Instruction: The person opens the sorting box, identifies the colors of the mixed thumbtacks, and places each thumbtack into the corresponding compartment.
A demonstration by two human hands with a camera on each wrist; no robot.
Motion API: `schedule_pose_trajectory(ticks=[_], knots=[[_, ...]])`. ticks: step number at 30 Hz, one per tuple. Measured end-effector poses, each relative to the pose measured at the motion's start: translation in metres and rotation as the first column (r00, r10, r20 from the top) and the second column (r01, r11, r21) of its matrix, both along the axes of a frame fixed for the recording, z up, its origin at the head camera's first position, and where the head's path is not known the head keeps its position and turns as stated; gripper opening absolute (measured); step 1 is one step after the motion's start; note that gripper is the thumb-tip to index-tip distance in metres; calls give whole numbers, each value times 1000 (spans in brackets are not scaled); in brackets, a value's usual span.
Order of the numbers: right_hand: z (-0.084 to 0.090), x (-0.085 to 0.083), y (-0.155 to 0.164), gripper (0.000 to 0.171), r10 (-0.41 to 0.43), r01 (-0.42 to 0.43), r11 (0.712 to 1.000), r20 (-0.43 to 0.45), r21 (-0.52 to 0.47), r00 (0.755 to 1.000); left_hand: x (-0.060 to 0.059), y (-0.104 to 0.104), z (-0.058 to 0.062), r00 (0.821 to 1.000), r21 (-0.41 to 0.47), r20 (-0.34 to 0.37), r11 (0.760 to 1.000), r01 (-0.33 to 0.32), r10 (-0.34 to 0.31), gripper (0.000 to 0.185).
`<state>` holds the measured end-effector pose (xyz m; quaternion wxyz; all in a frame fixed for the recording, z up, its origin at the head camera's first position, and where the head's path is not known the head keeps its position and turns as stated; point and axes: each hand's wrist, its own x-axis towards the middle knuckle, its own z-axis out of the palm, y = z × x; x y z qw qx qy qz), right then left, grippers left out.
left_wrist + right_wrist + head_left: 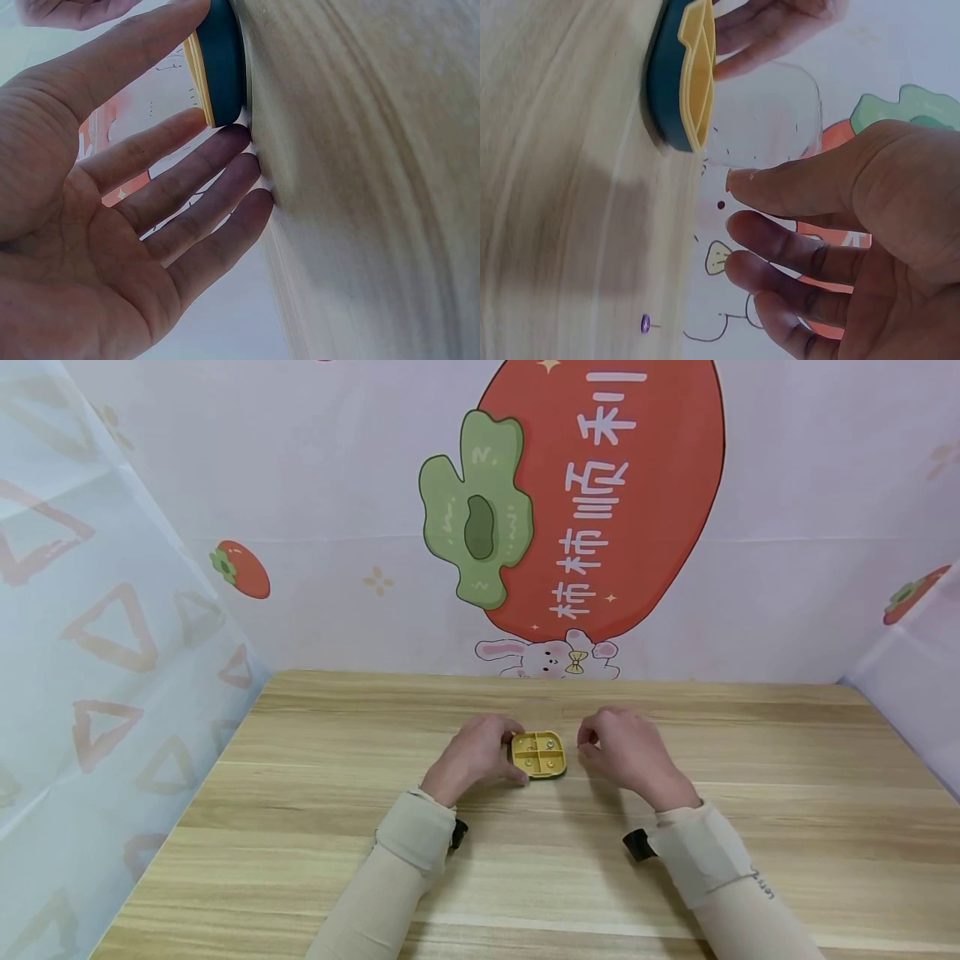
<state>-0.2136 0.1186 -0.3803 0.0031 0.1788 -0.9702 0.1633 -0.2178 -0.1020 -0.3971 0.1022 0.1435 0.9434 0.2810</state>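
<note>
Four-compartment yellow box (537, 767), small and open-topped, sits near the middle of the far half of a wood-grain table (315, 793) in the head view. Small shiny pieces (551, 745) lie in its compartments, too tiny to identify surely. A left hand (482, 748) cups the box's left side, thumb at the near corner, fingers at the far one. A right hand (626, 749) hangs just to the right of the box, apart from it, fingers bent; from here its grasp cannot be told. Behind is a backdrop (787, 527) printed with a large red persimmon.

In the left wrist view, the left hand is spread, its fingers nearly straight; thumb and index finger touch the box, whose outer shell (222, 67) is dark teal.

In the right wrist view, the right hand is loosely curved, thumb and index finger slightly apart, with nothing visible between them. A clear lid (780, 112) stands raised by the box. One purple piece (646, 324) lies on the table.

Filling the compartments seems well along; what appears left is the purple piece outside and the lid not yet closed.
</note>
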Motion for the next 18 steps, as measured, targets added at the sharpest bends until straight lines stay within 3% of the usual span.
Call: schedule_pose_trajectory(ticks=[18], knots=[[-6,7,-20,5,56,-56,998,14,-2,998,0,0,0,1000,7,13,1000,-7,7,67]])
